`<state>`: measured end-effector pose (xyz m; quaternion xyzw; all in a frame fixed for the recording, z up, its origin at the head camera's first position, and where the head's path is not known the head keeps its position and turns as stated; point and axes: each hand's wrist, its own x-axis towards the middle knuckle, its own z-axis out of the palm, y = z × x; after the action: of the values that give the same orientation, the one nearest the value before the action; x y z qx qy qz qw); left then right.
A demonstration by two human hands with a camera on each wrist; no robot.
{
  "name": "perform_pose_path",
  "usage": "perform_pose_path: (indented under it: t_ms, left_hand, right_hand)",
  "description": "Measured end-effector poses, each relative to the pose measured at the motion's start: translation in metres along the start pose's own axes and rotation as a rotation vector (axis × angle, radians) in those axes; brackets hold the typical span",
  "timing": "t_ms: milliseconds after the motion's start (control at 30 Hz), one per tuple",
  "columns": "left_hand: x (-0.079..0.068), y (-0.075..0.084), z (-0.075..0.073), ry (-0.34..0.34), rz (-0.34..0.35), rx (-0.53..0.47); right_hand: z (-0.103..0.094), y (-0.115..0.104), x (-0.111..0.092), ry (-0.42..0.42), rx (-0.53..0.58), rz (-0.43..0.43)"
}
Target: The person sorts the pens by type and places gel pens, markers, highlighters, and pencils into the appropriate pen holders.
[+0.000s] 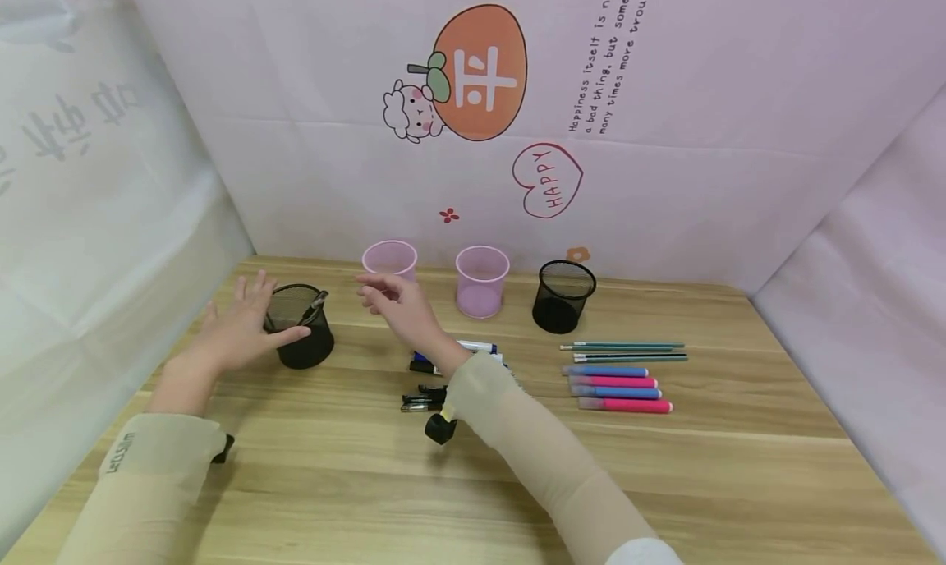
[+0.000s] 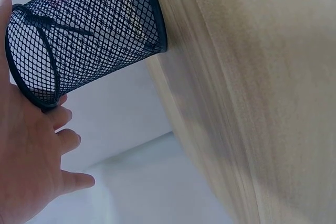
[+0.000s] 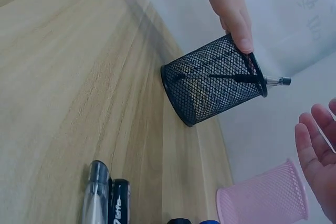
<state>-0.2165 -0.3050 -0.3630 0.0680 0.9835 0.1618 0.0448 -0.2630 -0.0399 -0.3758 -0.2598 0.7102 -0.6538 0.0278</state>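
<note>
A black mesh pen holder (image 1: 306, 347) stands upright at the table's left with a pen (image 3: 277, 81) leaning inside, its end poking above the rim. My left hand (image 1: 235, 331) is at this holder, fingers spread along the far side and thumb across the near rim. Just right of it, my right hand (image 1: 405, 310) hovers above the table in front of a pink mesh holder (image 1: 389, 258), fingers loosely extended and holding nothing. Under the right forearm lie black gel pens (image 1: 423, 399) and several markers (image 1: 476, 346), partly hidden by the arm.
A second pink holder (image 1: 480, 286) and another black mesh holder (image 1: 559, 310) stand along the back by the printed cloth wall. To the right lie thin teal brushes (image 1: 628, 347) and a row of blue and pink markers (image 1: 624, 388). White cloth encloses the wooden table (image 1: 355, 499).
</note>
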Motion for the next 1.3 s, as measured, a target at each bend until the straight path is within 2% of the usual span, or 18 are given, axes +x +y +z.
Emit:
perform_pose_path:
  t_ms: [133,533,833,1133,1300]
  left_hand:
    - [0.001,-0.002,0.001,0.000,-0.001,-0.004]
    - [0.004,-0.005,0.003,0.002,0.012,0.007]
    - [-0.001,-0.003,0.003,0.000,0.011,-0.016]
    - [-0.003,-0.002,0.005,-0.002,0.010,-0.034]
    - [-0.003,0.000,0.002,-0.007,0.010,-0.030]
  right_hand:
    - [-0.005,-0.006,-0.006,-0.049,-0.010,-0.008]
    - [-0.037,-0.013,-0.032,-0.161,-0.146,-0.069]
    - [-0.058,-0.018,-0.053,-0.232,-0.220,-0.053]
    - [-0.080,-0.011,-0.075,-0.310,-0.306,-0.030]
    - [-0.091,-0.009,-0.083,-0.329,-0.348,-0.046]
